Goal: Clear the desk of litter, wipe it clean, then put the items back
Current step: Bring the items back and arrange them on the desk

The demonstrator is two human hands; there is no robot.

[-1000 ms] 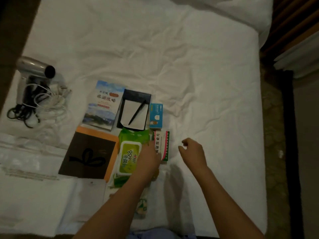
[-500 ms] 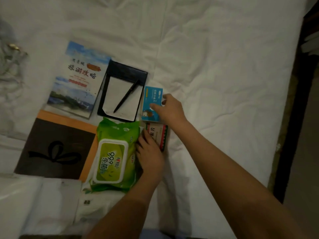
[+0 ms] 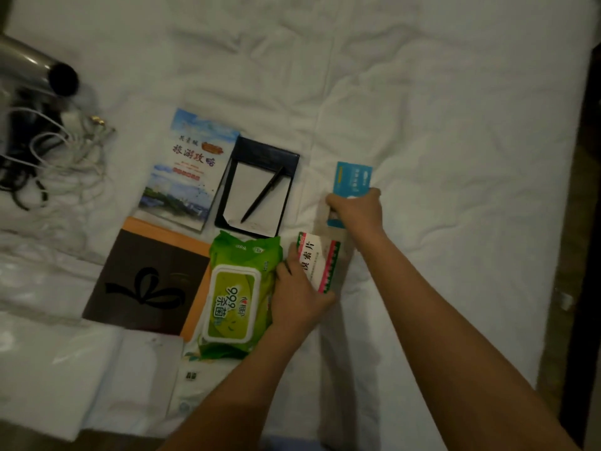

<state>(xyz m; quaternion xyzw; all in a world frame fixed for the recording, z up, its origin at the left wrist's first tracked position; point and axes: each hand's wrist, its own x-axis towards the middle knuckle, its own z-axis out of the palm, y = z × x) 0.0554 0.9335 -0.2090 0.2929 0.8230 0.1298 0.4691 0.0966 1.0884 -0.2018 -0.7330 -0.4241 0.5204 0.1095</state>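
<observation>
While half a second ago the right hand [image 3: 356, 208] only touched the blue box [image 3: 353, 180] where it lay tight against the notepad [image 3: 257, 187], in the head view that box now sits well apart from the notepad, out toward 3 o'clock, its near end pinched in the hand's curled fingers and seemingly raised off the bed sheet [image 3: 422, 92]. The left hand [image 3: 297, 294] has also shifted: its grip now closes on the near edge of the red-and-white medicine box [image 3: 317, 260], thumb side against the green wipes pack [image 3: 239, 297] at 9 o'clock of it. The travel booklet [image 3: 188, 167], the pen [image 3: 261, 195] on the notepad, the dark folder [image 3: 146, 278] and the hair dryer [image 3: 35, 73] at 10 o'clock lie as before. I judge that both small boxes are being gathered from the bed for return to the table.
</observation>
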